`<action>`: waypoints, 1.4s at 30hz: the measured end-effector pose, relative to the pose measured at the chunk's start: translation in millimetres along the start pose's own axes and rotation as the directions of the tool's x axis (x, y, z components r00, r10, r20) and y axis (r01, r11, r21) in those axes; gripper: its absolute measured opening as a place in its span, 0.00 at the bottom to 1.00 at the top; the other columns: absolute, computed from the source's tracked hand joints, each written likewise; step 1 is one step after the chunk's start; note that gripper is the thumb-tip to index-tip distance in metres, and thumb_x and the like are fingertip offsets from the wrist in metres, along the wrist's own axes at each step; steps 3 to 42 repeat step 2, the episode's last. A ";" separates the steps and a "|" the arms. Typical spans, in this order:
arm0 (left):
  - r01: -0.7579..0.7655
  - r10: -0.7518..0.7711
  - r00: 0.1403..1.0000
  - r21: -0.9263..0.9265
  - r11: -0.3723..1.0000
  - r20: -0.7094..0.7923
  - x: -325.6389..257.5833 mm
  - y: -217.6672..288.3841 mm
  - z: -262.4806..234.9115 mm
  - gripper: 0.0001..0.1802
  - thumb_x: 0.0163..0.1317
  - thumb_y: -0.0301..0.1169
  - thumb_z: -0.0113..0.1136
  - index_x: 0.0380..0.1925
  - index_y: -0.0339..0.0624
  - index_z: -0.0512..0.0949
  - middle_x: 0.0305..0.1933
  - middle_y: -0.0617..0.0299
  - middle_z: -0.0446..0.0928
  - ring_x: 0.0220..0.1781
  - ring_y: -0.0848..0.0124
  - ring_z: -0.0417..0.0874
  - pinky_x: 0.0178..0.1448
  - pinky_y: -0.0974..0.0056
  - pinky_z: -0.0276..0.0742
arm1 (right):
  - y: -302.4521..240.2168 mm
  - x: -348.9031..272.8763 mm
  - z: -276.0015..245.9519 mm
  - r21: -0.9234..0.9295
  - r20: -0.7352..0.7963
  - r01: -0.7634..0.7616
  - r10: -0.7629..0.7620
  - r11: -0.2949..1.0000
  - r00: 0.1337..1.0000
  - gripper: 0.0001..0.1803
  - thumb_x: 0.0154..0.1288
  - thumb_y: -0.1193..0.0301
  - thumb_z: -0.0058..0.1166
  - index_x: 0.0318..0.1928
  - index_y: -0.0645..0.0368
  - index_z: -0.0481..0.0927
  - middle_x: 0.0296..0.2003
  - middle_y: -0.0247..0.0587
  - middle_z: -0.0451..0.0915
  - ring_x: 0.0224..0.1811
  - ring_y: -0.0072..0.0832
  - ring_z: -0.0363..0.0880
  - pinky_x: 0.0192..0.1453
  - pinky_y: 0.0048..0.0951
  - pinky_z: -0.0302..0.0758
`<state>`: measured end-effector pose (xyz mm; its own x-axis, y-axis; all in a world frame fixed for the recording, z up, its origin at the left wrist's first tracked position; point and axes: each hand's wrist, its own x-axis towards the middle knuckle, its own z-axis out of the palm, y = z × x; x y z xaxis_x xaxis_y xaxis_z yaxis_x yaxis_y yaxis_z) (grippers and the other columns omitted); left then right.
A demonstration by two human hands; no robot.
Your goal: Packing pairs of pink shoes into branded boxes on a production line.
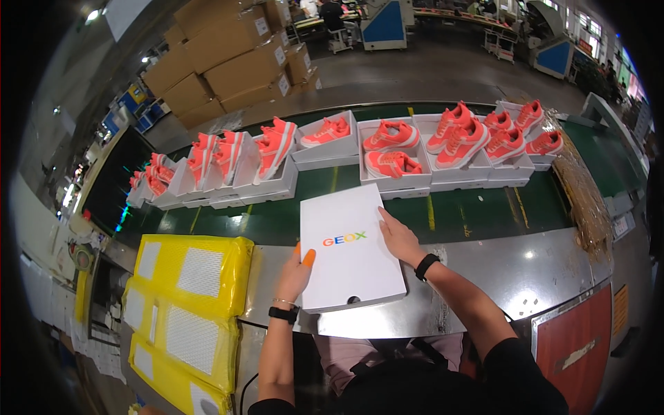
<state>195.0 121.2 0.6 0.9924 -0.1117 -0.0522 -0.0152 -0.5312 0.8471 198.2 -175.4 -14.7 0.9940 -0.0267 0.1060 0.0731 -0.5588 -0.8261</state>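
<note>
A closed white shoe box (349,249) with a coloured logo on its lid lies on the steel counter (512,270) in front of me, its far end over the green belt. My left hand (296,271) grips its left side, the thumb with an orange nail on the lid. My right hand (398,237) presses against the box's right side with fingers flat. Both wrists wear black bands.
On the green conveyor belt (456,211) stand several open white boxes with coral-pink sneakers (391,164). Yellow wrapped bundles (190,304) lie at my left. Stacked brown cartons (235,59) stand beyond the belt. A roll of crinkled brownish film (581,187) lies at the right.
</note>
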 end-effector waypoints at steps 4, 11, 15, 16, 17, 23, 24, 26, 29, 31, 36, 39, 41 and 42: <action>0.027 -0.021 0.997 0.078 0.997 -0.080 4.9 -25.8 11.9 0.34 0.71 0.48 0.52 0.72 0.47 0.61 0.60 0.41 0.77 0.65 0.49 0.76 0.66 0.57 0.70 | -0.8 12.1 -1.1 -0.089 0.104 -0.144 0.153 0.986 0.983 0.29 0.77 0.57 0.36 0.75 0.46 0.57 0.62 0.60 0.72 0.61 0.58 0.72 0.65 0.50 0.69; 0.027 -0.021 0.997 0.078 0.997 -0.080 4.9 -25.8 11.9 0.34 0.71 0.48 0.52 0.72 0.47 0.61 0.60 0.41 0.77 0.65 0.49 0.76 0.66 0.57 0.70 | -0.8 12.1 -1.1 -0.089 0.104 -0.144 0.153 0.986 0.983 0.29 0.77 0.57 0.36 0.75 0.46 0.57 0.62 0.60 0.72 0.61 0.58 0.72 0.65 0.50 0.69; 0.027 -0.021 0.997 0.078 0.997 -0.080 4.9 -25.8 11.9 0.34 0.71 0.48 0.52 0.72 0.47 0.61 0.60 0.41 0.77 0.65 0.49 0.76 0.66 0.57 0.70 | -0.8 12.1 -1.1 -0.089 0.104 -0.144 0.153 0.986 0.983 0.29 0.77 0.57 0.36 0.75 0.46 0.57 0.62 0.60 0.72 0.61 0.58 0.72 0.65 0.50 0.69; 0.027 -0.021 0.997 0.078 0.997 -0.080 4.9 -25.8 11.9 0.34 0.71 0.48 0.52 0.72 0.47 0.61 0.60 0.41 0.77 0.65 0.49 0.76 0.66 0.57 0.70 | -0.8 12.1 -1.1 -0.089 0.104 -0.144 0.153 0.986 0.983 0.29 0.77 0.57 0.36 0.75 0.46 0.57 0.62 0.60 0.72 0.61 0.58 0.72 0.65 0.50 0.69; 0.027 -0.021 0.997 0.078 0.997 -0.080 4.9 -25.8 11.9 0.34 0.71 0.48 0.52 0.72 0.47 0.61 0.60 0.41 0.77 0.65 0.49 0.76 0.66 0.57 0.70 | -0.8 12.1 -1.1 -0.089 0.104 -0.144 0.153 0.986 0.983 0.29 0.77 0.57 0.36 0.75 0.46 0.57 0.62 0.60 0.72 0.61 0.58 0.72 0.65 0.50 0.69; 0.027 -0.021 0.997 0.078 0.997 -0.080 4.9 -25.8 11.9 0.34 0.71 0.48 0.52 0.72 0.47 0.61 0.60 0.41 0.77 0.65 0.49 0.76 0.66 0.57 0.70 | -0.8 12.1 -1.1 -0.089 0.104 -0.144 0.153 0.986 0.983 0.29 0.77 0.57 0.36 0.75 0.46 0.57 0.62 0.60 0.72 0.61 0.58 0.72 0.65 0.50 0.69; 0.027 -0.021 0.997 0.078 0.997 -0.080 4.9 -25.8 11.9 0.34 0.71 0.48 0.52 0.72 0.47 0.61 0.60 0.41 0.77 0.65 0.49 0.76 0.66 0.57 0.70 | -0.8 12.1 -1.1 -0.089 0.104 -0.144 0.153 0.986 0.983 0.29 0.77 0.57 0.36 0.75 0.46 0.57 0.62 0.60 0.72 0.61 0.58 0.72 0.65 0.50 0.69; 0.027 -0.021 0.997 0.078 0.997 -0.080 4.9 -25.8 11.9 0.34 0.71 0.48 0.52 0.72 0.47 0.61 0.60 0.41 0.77 0.65 0.49 0.76 0.66 0.57 0.70 | -0.8 12.1 -1.1 -0.089 0.104 -0.144 0.153 0.986 0.983 0.29 0.77 0.57 0.36 0.75 0.46 0.57 0.62 0.60 0.72 0.61 0.58 0.72 0.65 0.50 0.69; 0.027 -0.021 0.997 0.078 0.997 -0.080 4.9 -25.8 11.9 0.34 0.71 0.48 0.52 0.72 0.47 0.61 0.60 0.41 0.77 0.65 0.49 0.76 0.66 0.57 0.70 | -0.8 12.1 -1.1 -0.089 0.104 -0.144 0.153 0.986 0.983 0.29 0.77 0.57 0.36 0.75 0.46 0.57 0.62 0.60 0.72 0.61 0.58 0.72 0.65 0.50 0.69; 0.027 -0.021 0.997 0.078 0.997 -0.080 4.9 -25.8 11.9 0.34 0.71 0.48 0.52 0.72 0.47 0.61 0.60 0.41 0.77 0.65 0.49 0.76 0.66 0.57 0.70 | -0.8 12.1 -1.1 -0.089 0.104 -0.144 0.153 0.986 0.983 0.29 0.77 0.57 0.36 0.75 0.46 0.57 0.62 0.60 0.72 0.61 0.58 0.72 0.65 0.50 0.69; 0.027 -0.021 0.997 0.078 0.997 -0.080 4.9 -25.8 11.9 0.34 0.71 0.48 0.52 0.72 0.47 0.61 0.60 0.41 0.77 0.65 0.49 0.76 0.66 0.57 0.70 | -0.8 12.1 -1.1 -0.089 0.104 -0.144 0.153 0.986 0.983 0.29 0.77 0.57 0.36 0.75 0.46 0.57 0.62 0.60 0.72 0.61 0.58 0.72 0.65 0.50 0.69; 0.027 -0.021 0.997 0.078 0.997 -0.080 4.9 -25.8 11.9 0.34 0.71 0.48 0.52 0.72 0.47 0.61 0.60 0.41 0.77 0.65 0.49 0.76 0.66 0.57 0.70 | -0.8 12.1 -1.1 -0.089 0.104 -0.144 0.153 0.986 0.983 0.29 0.77 0.57 0.36 0.75 0.46 0.57 0.62 0.60 0.72 0.61 0.58 0.72 0.65 0.50 0.69; 0.027 -0.021 0.997 0.078 0.997 -0.080 4.9 -25.8 11.9 0.34 0.71 0.48 0.52 0.72 0.47 0.61 0.60 0.41 0.77 0.65 0.49 0.76 0.66 0.57 0.70 | -0.8 12.1 -1.1 -0.089 0.104 -0.144 0.153 0.986 0.983 0.29 0.77 0.57 0.36 0.75 0.46 0.57 0.62 0.60 0.72 0.61 0.58 0.72 0.65 0.50 0.69; 0.027 -0.021 0.997 0.078 0.997 -0.080 4.9 -25.8 11.9 0.34 0.71 0.48 0.52 0.72 0.47 0.61 0.60 0.41 0.77 0.65 0.49 0.76 0.66 0.57 0.70 | -0.8 12.1 -1.1 -0.089 0.104 -0.144 0.153 0.986 0.983 0.29 0.77 0.57 0.36 0.75 0.46 0.57 0.62 0.60 0.72 0.61 0.58 0.72 0.65 0.50 0.69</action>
